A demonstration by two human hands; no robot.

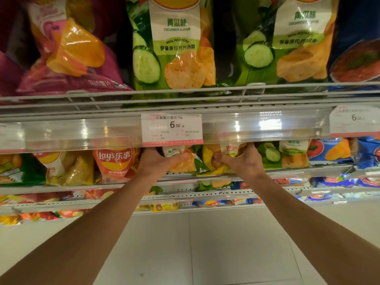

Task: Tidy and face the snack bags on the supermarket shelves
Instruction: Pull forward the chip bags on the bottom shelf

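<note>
Here, mid-frame, the left hand [156, 161] is gripping a green cucumber bag [181, 159] and the right hand [244, 161] a yellow bag [216, 161], fingers curled round each, under a price tag [172, 128] reading "6.50"; a red "Lay's" bag [115, 163] is sitting left of them.

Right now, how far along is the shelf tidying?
Done: the top shelf's cucumber bags stand upright, facing out. In hand: the left hand grips a green cucumber bag and the right hand a yellow bag one shelf down. Left: the purple bag up top leans.
</note>
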